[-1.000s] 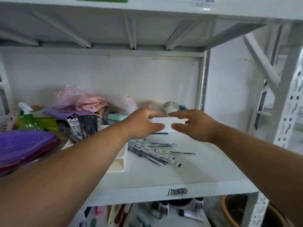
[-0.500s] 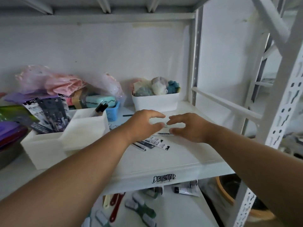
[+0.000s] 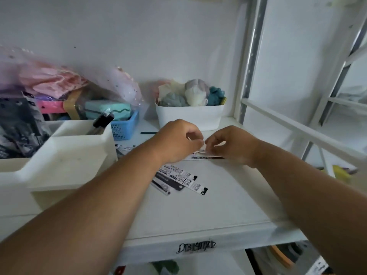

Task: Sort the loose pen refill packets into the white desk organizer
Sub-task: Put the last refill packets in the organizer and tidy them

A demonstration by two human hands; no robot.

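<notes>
- White metal shelving fills the frame, and a white shelf board (image 3: 198, 211) is seen across the lower middle, with a scribbled label on its front edge.
- Both hands are placed at mid-frame: the left hand (image 3: 176, 141) and the right hand (image 3: 230, 144) are curled together over one refill packet (image 3: 204, 156), which appears to be pinched at its edge between them.
- Loose refill packets (image 3: 184, 178) are spread flat on the board just below the hands; a few more (image 3: 125, 147) are glimpsed at centre left, partly hidden by the left forearm.
- At the left of the frame the white desk organizer (image 3: 75, 153) is seen, with a dark marker (image 3: 102, 121) standing in its rear compartment.
- Behind it a blue basket (image 3: 124, 129) is set, and a white bin (image 3: 190, 116) of soft items is placed at upper centre.
- The packets are judged light, thin and flexible, with slick film that may slide on the smooth board.
- A pinch at one short end is advised, or several may be gathered edge-on, since a flat packet is hard to lift from above.
</notes>
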